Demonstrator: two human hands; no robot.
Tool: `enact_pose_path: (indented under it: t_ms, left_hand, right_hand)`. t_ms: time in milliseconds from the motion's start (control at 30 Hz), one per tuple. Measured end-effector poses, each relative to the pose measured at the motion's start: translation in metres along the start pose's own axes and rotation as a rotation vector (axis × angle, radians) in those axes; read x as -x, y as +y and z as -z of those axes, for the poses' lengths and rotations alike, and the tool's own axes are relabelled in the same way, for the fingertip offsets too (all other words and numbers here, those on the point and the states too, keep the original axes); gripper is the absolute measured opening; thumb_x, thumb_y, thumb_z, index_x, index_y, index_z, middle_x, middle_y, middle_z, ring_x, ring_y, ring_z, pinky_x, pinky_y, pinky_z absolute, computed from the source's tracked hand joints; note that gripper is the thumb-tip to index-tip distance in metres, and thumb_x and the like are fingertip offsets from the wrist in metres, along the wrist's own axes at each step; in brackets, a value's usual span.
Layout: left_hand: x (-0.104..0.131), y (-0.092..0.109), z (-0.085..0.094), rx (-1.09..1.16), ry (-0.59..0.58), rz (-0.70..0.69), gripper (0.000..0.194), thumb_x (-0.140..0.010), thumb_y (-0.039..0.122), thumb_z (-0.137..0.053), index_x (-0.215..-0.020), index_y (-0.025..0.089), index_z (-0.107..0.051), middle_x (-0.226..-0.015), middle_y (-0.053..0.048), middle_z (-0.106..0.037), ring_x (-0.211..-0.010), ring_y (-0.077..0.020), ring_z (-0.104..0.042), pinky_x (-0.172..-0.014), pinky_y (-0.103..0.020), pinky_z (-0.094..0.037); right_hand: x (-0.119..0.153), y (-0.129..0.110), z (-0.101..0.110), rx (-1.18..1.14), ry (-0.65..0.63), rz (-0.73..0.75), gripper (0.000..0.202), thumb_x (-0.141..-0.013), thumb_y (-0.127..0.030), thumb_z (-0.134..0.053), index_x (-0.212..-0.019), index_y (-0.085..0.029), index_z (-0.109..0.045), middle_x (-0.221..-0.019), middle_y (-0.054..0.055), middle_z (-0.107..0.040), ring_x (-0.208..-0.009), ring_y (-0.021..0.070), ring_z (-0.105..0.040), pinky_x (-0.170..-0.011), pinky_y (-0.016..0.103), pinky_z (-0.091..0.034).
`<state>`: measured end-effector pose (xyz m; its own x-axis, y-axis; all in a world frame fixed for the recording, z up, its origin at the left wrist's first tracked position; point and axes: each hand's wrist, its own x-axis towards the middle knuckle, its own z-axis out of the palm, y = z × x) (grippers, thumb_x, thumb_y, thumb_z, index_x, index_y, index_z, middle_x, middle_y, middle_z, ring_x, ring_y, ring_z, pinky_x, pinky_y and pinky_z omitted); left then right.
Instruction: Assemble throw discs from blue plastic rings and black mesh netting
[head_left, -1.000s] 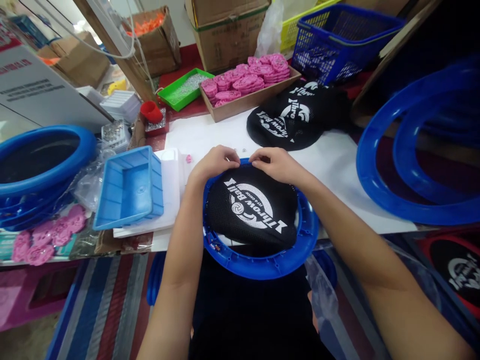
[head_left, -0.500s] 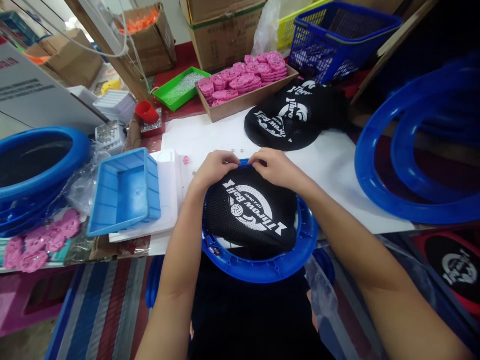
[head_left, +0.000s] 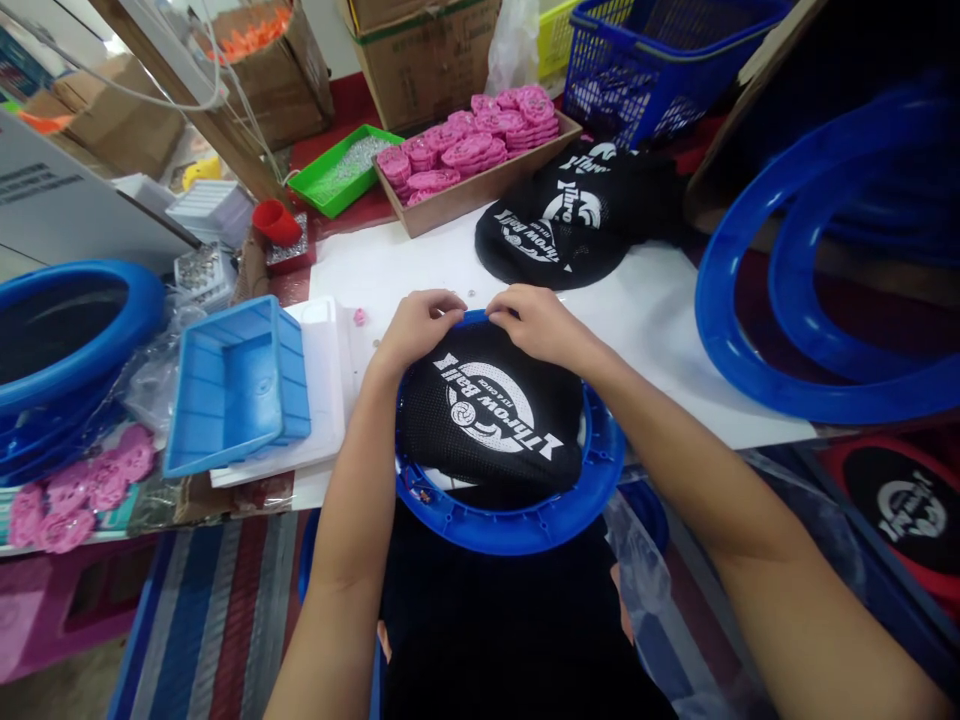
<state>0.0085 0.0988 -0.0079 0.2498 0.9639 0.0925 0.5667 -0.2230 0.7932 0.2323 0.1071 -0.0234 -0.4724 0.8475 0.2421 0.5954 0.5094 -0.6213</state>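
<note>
A blue plastic ring (head_left: 517,530) rests at the table's front edge, its near side over my lap. Black mesh fabric (head_left: 427,425) with a white "Throw Ball" print lies across the ring. My left hand (head_left: 421,328) pinches the fabric's far edge against the ring's far rim. Just to its right, my right hand (head_left: 529,318) grips the same edge, thumb and fingers together. The near part of the ring shows bare beyond the fabric. My fingers partly hide the far rim.
A stack of printed black fabric pieces (head_left: 566,225) lies behind my hands. Pink parts (head_left: 472,145) fill a cardboard tray at the back. On the left stands a light-blue bin (head_left: 236,385); more blue rings (head_left: 727,300) stand at the right. A green tray (head_left: 337,175) holds small shiny pieces.
The whole view has shifted slightly. Both hands keep their pinch at the far rim, with the fingers a little farther apart, and the fabric lies nearly as before.
</note>
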Motion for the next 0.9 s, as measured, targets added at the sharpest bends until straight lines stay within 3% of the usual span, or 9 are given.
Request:
enact_pose_path:
  t_ms: [300,500,733,900]
  left_hand:
    - [-0.001,-0.002,0.001,-0.001,-0.064,-0.010,0.008,-0.083,0.016,-0.072,-0.089,0.019,-0.074,-0.091,-0.002,-0.078,-0.089,-0.0187,-0.070,-0.087,-0.034,-0.054]
    - [-0.001,0.002,-0.004,-0.058,-0.044,-0.006,0.013,-0.086,0.009,-0.065,-0.092,0.018,-0.072,-0.097,-0.005,-0.078,-0.093,-0.0188,-0.070,-0.088,-0.033,-0.053]
    - [0.001,0.000,-0.003,-0.165,-0.136,-0.086,0.031,-0.089,0.005,-0.056,-0.097,0.021,-0.081,-0.104,-0.004,-0.081,-0.100,-0.0216,-0.072,-0.099,-0.036,-0.054]
    - [0.006,0.005,-0.001,-0.346,-0.179,-0.164,0.035,-0.092,0.008,-0.054,-0.104,0.022,-0.084,-0.109,-0.008,-0.078,-0.105,-0.0246,-0.070,-0.103,-0.039,-0.053]
  right_hand:
    - [-0.001,-0.004,-0.005,0.051,-0.002,-0.011,0.022,-0.101,-0.019,-0.054,-0.096,-0.017,-0.075,-0.102,0.013,-0.073,-0.100,0.0270,-0.067,-0.094,0.039,-0.051]
    - [-0.002,-0.007,-0.006,0.125,-0.019,-0.026,0.026,-0.102,-0.019,-0.050,-0.098,-0.017,-0.075,-0.102,0.014,-0.072,-0.098,0.0270,-0.065,-0.092,0.039,-0.050]
    - [-0.006,-0.006,-0.001,0.217,-0.101,0.004,0.032,-0.098,-0.017,-0.049,-0.095,-0.017,-0.081,-0.098,0.016,-0.076,-0.095,0.0305,-0.065,-0.090,0.044,-0.049]
    - [-0.004,-0.007,0.006,0.222,-0.135,0.009,0.031,-0.097,-0.014,-0.050,-0.089,-0.018,-0.079,-0.094,0.014,-0.075,-0.091,0.0278,-0.065,-0.088,0.040,-0.048]
